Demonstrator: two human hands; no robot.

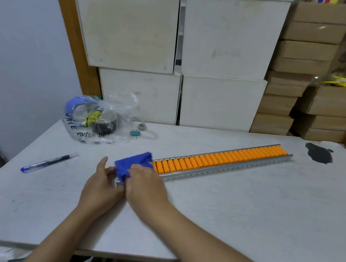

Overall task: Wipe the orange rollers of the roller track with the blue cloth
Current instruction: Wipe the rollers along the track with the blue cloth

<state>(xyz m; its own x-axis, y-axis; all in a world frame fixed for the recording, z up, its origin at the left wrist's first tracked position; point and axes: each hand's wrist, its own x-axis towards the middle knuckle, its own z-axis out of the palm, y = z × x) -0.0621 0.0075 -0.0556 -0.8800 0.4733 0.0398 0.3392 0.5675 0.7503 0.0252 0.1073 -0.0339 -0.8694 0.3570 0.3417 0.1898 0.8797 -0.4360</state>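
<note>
- Two bare arms reach over the white table [243, 223] to the near end of the roller track [226, 167].
- The right hand [146, 185] presses down on the blue cloth [133, 165], fingers curled over it.
- The left hand [100, 184] sits at the track's near end, fingers bent around it. It seems to hold the track steady.
- The cloth covers the first few orange rollers [219, 157], so the wiping looks to be at the near end.
- Next, the cloth likely needs a push along the track, toward the far end.
- The rollers under the cloth are hidden.
- Farther back lie a pen [49, 162], a plastic bag [101, 119] and a dark patch [318, 153]; I cannot tell what the patch is.
</note>
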